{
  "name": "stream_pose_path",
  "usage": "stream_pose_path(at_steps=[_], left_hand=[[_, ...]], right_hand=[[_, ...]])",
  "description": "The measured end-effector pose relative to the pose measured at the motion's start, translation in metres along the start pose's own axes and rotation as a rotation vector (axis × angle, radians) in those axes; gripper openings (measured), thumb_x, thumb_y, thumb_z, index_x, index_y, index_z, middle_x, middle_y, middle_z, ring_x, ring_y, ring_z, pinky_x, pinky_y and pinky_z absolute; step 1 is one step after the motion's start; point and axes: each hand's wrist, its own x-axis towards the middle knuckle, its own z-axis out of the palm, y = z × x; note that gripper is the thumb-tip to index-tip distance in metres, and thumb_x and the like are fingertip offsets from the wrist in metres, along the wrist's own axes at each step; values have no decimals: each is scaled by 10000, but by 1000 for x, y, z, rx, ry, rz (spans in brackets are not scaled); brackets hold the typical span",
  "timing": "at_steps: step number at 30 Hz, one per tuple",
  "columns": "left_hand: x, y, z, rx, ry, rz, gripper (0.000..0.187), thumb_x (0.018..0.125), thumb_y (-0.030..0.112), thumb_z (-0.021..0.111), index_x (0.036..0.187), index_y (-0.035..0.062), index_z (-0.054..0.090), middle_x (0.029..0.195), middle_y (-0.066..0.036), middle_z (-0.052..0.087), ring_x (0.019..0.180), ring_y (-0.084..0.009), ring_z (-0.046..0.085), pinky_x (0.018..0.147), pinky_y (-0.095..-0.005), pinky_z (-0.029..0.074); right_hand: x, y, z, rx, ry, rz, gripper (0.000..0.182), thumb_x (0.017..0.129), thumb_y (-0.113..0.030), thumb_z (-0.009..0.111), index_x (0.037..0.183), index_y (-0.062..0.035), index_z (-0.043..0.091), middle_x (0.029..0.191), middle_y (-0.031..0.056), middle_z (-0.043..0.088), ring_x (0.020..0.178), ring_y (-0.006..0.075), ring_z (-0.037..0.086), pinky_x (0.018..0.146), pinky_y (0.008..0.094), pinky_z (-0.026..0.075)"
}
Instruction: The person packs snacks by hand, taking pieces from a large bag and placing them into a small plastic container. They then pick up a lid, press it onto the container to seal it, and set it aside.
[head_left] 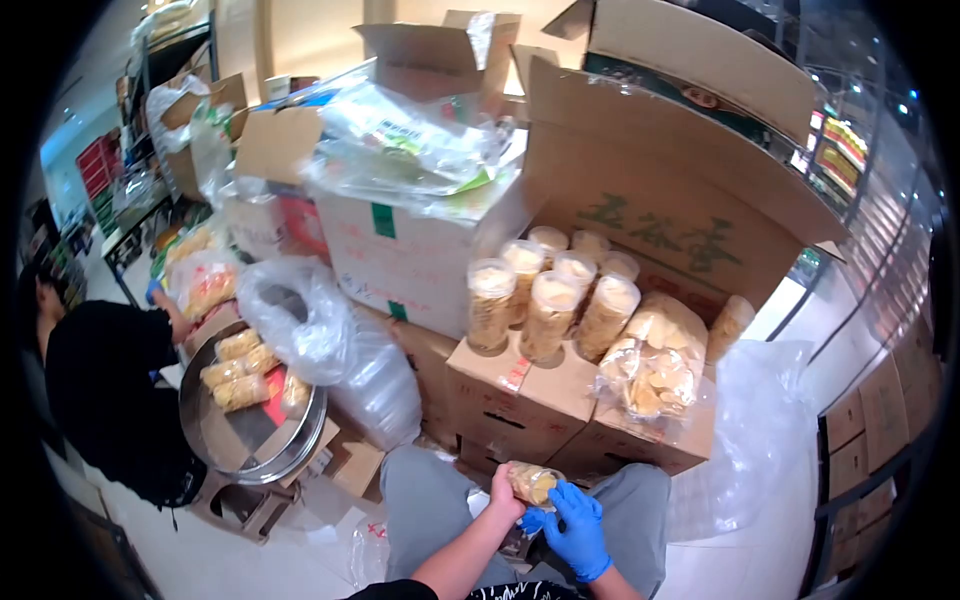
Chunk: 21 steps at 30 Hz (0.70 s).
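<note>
In my lap, my bare left hand (507, 498) is wrapped around a clear plastic jar (530, 483) of thin, pale yellow chips. The jar lies tilted, its end pointing right. My right hand (580, 532), in a blue glove, has its fingers bent in at that end of the jar; I cannot tell what they pinch. Ahead, several upright jars of chips (549, 318) stand grouped on a cardboard carton (520, 395). To their right sits a clear bag of loose chips (655, 360), with one more jar (731, 328) leaning behind it.
A large open carton (680, 200) rises behind the jars. At left, a round metal pan (255, 455) holds several filled packs, beside a bag of clear plastic containers (345, 350). A person in black (110, 390) bends there. Plastic sheeting (745, 440) hangs at right.
</note>
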Motion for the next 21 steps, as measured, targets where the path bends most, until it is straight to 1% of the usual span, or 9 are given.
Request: stream_pose_path(at_steps=[5,8,10,11,13,14,16,19,21], left_hand=[[2,-1,0,4,24,18,318,816,323,466,999,72,534,1026,-109,590,965,-291,564,894,-443,430],[8,-2,-6,-11,22,6,318,820,319,468,1009,72,533,1035,-107,589,970,-294,562,894,-446,428],[13,-3,-11,28,17,15,313,821,318,474,1005,72,533,1048,-104,584,979,-293,558,893,-454,427],[15,-3,-14,29,18,15,313,821,318,474,1005,72,533,1048,-104,584,979,-293,558,893,-454,427],[13,-3,-14,25,8,-20,325,820,310,477,1033,69,523,1068,-112,574,997,-299,549,899,-459,421],[11,-5,-15,30,10,-29,325,820,310,477,1033,69,523,1068,-112,574,997,-299,549,899,-459,421],[5,-2,-7,31,0,-31,366,827,316,464,1078,53,505,1091,-130,562,1015,-313,538,915,-464,408],[4,0,-9,80,9,-3,414,830,335,451,1114,35,485,1109,-146,551,1029,-325,530,929,-465,396],[-3,2,-4,86,29,-23,423,833,353,442,1107,34,490,1107,-141,554,1032,-319,531,926,-465,400]], right_hand=[[-3,14,-3,1,122,5,382,698,-84,614,1077,-48,583,1139,174,560,1062,322,522,902,394,377],[0,26,-5,84,144,6,362,694,-71,612,1055,-43,593,1097,174,582,1005,336,550,873,390,418],[0,38,-2,228,155,3,349,703,-75,616,1050,-45,604,1045,168,605,944,317,585,826,363,453],[-1,41,-1,229,155,3,349,703,-75,616,1050,-45,604,1045,168,605,944,317,585,826,363,453],[-5,48,2,496,27,193,324,736,-76,609,1056,-25,609,1009,143,627,918,250,602,807,324,463],[-8,52,6,493,31,202,324,736,-76,609,1056,-25,609,1009,143,627,918,250,602,807,324,463],[-7,60,17,920,-16,410,290,783,-72,574,1059,12,606,982,121,639,915,187,596,812,290,455],[-3,55,12,1022,-13,435,270,815,-68,543,1055,42,597,977,116,642,919,172,592,822,277,451],[-4,47,3,1046,-48,510,250,824,-67,523,1036,30,613,989,117,641,919,177,595,835,277,449]])
